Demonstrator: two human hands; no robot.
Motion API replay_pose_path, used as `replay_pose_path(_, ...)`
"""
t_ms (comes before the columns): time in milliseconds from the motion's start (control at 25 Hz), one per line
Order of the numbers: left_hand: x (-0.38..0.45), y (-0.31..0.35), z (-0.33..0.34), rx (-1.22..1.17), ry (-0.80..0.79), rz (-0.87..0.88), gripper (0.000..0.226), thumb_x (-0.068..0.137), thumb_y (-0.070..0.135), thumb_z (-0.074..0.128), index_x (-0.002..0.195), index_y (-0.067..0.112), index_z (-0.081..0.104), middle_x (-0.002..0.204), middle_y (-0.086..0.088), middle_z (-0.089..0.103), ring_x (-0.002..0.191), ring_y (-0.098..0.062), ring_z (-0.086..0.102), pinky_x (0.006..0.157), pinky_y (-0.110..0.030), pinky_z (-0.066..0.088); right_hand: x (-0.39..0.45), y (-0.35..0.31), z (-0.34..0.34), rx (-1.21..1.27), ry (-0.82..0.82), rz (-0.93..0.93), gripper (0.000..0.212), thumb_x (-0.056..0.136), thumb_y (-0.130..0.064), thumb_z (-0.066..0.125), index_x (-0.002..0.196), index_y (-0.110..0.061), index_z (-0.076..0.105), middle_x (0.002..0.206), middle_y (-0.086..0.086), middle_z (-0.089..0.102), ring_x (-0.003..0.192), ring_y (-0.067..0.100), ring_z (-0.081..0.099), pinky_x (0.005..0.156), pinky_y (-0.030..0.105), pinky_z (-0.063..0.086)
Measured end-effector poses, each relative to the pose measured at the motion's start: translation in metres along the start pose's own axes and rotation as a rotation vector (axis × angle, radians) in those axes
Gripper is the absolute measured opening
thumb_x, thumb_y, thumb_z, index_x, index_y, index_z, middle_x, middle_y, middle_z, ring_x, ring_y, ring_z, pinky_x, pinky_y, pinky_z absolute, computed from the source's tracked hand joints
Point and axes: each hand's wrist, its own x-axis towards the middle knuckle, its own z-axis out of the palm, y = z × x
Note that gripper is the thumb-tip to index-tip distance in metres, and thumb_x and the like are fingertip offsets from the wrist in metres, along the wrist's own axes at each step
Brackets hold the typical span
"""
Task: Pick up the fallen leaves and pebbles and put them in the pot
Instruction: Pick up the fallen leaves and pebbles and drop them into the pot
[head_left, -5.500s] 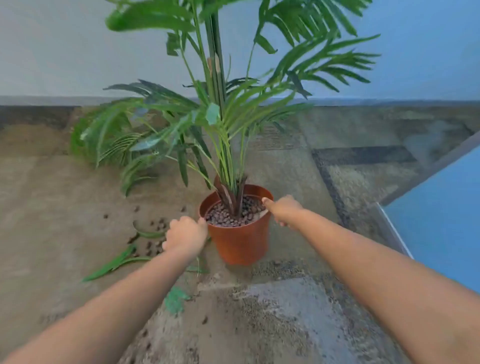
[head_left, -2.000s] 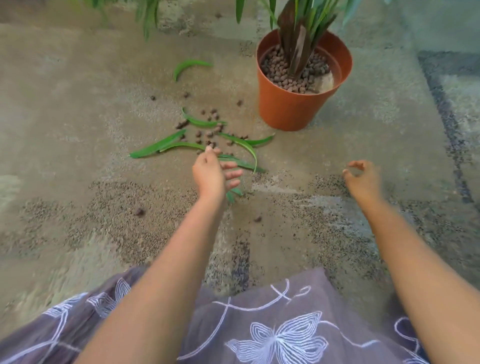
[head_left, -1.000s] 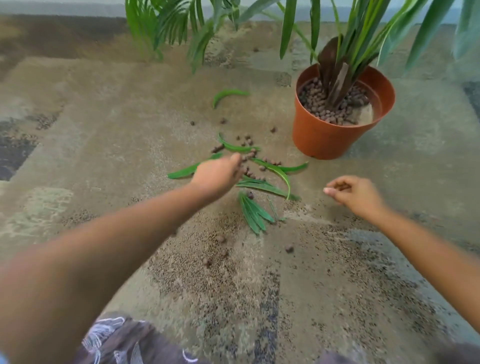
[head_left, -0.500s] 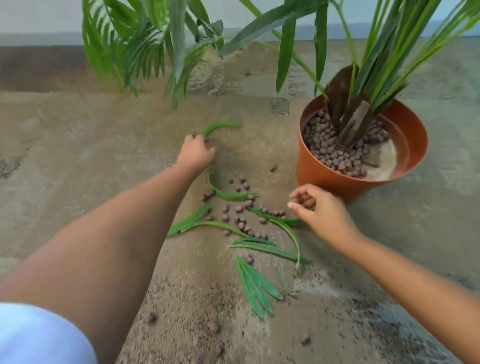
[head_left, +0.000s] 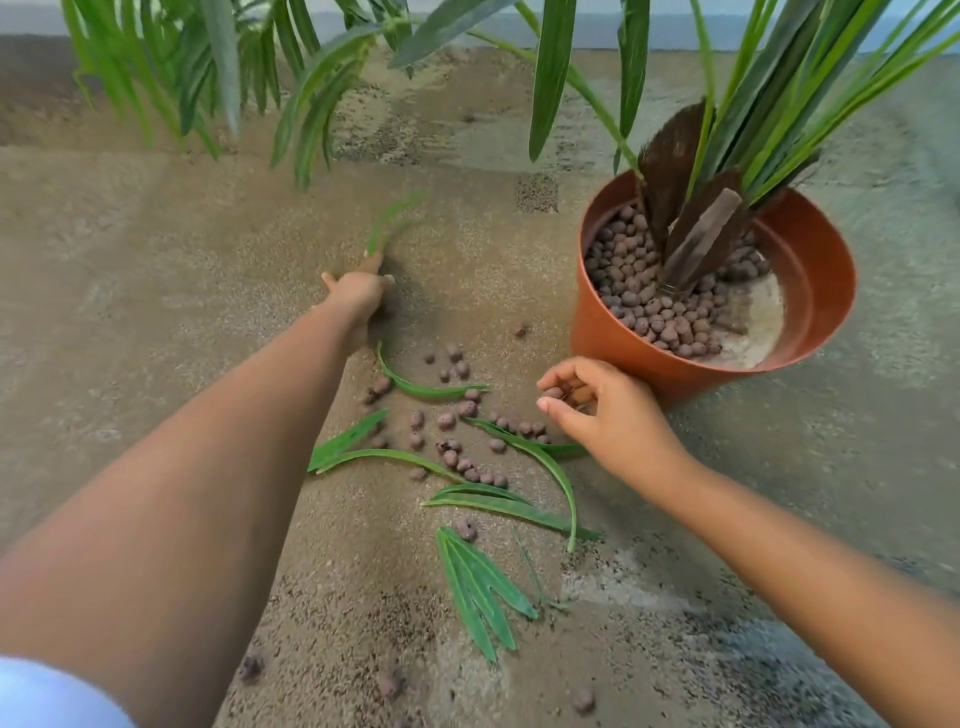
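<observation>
An orange pot with a palm plant and brown pebbles stands on the carpet at the right. Several fallen green leaves and loose brown pebbles lie scattered to its left. My left hand is stretched far forward and pinches one green leaf, which sticks up blurred above the fingers. My right hand hovers beside the pot's base over the pebbles, fingers curled around a small pebble.
Palm fronds hang over the far part of the patterned carpet. A few stray pebbles lie nearer to me. A white sleeve edge shows at the bottom left.
My left hand has closed on the far leaf and raised it off the carpet. My right hand stays by the pot's base. The view has moved closer.
</observation>
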Motion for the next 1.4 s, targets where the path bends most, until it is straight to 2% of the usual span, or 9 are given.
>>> replay_pose_path(120,-0.011,-0.009,-0.007,-0.018,-0.062,0.037,0.046,0.097,0.019,0.036,0.139,0.036,0.037,0.154,-0.017,-0.016,0.141,-0.034,-0.016,0.117,-0.041,-0.003,-0.003,-0.005,0.006,0.054,0.014,0.033,0.018,0.082,-0.020,0.067,0.083,-0.037,0.060,0.080,-0.014,0.063,0.069,-0.003,0.057,0.060,0.006,0.044)
replay_pose_path(240,-0.028,-0.013,-0.019,-0.134,-0.052,0.085,0.042,0.095,0.011,0.038,0.136,0.019,0.045,0.152,-0.007,0.027,0.133,-0.018,0.033,0.102,-0.027,0.037,-0.006,-0.010,0.014,0.238,-0.046,0.131,0.019,0.084,-0.014,0.065,0.083,-0.033,0.063,0.077,-0.011,0.064,0.073,0.007,0.061,0.069,0.021,0.054)
replay_pose_path(360,-0.069,-0.013,-0.023,-0.009,0.108,0.280,0.048,0.089,0.000,0.041,0.133,0.017,0.048,0.142,0.001,0.043,0.107,-0.006,0.052,0.082,-0.007,0.042,-0.014,-0.018,0.022,0.505,-0.084,0.288,0.008,0.087,-0.013,0.062,0.086,-0.020,0.066,0.073,-0.004,0.065,0.068,0.007,0.064,0.066,0.021,0.057)
replay_pose_path(560,-0.157,-0.040,-0.015,0.247,0.071,0.606,0.057,0.089,0.000,0.042,0.140,0.025,0.036,0.143,0.022,0.026,0.126,0.012,0.021,0.105,-0.012,0.020,-0.040,-0.036,0.028,0.679,-0.092,0.482,0.024,0.095,-0.028,0.047,0.090,-0.010,0.061,0.079,0.003,0.065,0.070,0.013,0.066,0.070,0.027,0.058)
replay_pose_path(680,-0.204,-0.057,0.002,0.379,-0.014,0.589,0.059,0.093,0.010,0.041,0.145,0.028,0.019,0.141,0.031,0.005,0.130,0.007,0.009,0.110,-0.025,0.014,-0.048,-0.051,0.034,0.637,0.012,0.506,0.023,0.099,-0.025,0.040,0.097,-0.008,0.055,0.090,0.008,0.065,0.083,0.020,0.065,0.076,0.031,0.056)
replay_pose_path(920,-0.278,-0.084,0.051,0.633,-0.179,0.480,0.067,0.090,0.018,0.045,0.147,0.027,0.011,0.155,0.012,0.008,0.143,-0.010,0.009,0.113,-0.038,-0.002,-0.074,-0.063,0.043,1.345,0.095,0.734,0.027,0.099,-0.017,0.031,0.092,-0.003,0.054,0.087,0.017,0.057,0.086,0.025,0.058,0.083,0.037,0.047)
replay_pose_path(1160,-0.302,-0.072,0.070,1.094,-0.248,0.623,0.071,0.091,0.019,0.040,0.148,0.014,-0.002,0.157,-0.002,-0.009,0.144,-0.027,-0.006,0.114,-0.050,-0.006,-0.094,-0.058,0.034,0.961,0.169,0.704,0.012,0.090,-0.010,0.051,0.079,-0.009,0.054,0.073,0.005,0.056,0.063,0.011,0.054,0.062,0.023,0.047)
replay_pose_path(1280,-0.309,-0.065,0.069,0.978,-0.362,0.785,0.063,0.086,0.011,0.042,0.145,0.010,0.021,0.157,-0.012,0.002,0.143,-0.029,0.013,0.117,-0.041,0.012,-0.098,-0.056,0.026,0.908,0.207,0.779,0.017,0.094,-0.007,0.047,0.079,-0.007,0.054,0.076,0.006,0.058,0.063,0.012,0.054,0.054,0.021,0.048)
replay_pose_path(1400,-0.296,-0.055,0.047,0.777,-0.289,0.969,0.039,0.081,0.002,0.044,0.115,0.016,0.056,0.154,-0.004,0.022,0.126,-0.022,0.047,0.094,-0.023,0.042,-0.105,-0.057,0.015,1.072,0.210,0.831,0.016,0.097,-0.004,0.042,0.089,0.000,0.056,0.083,0.012,0.058,0.072,0.017,0.058,0.059,0.026,0.055)
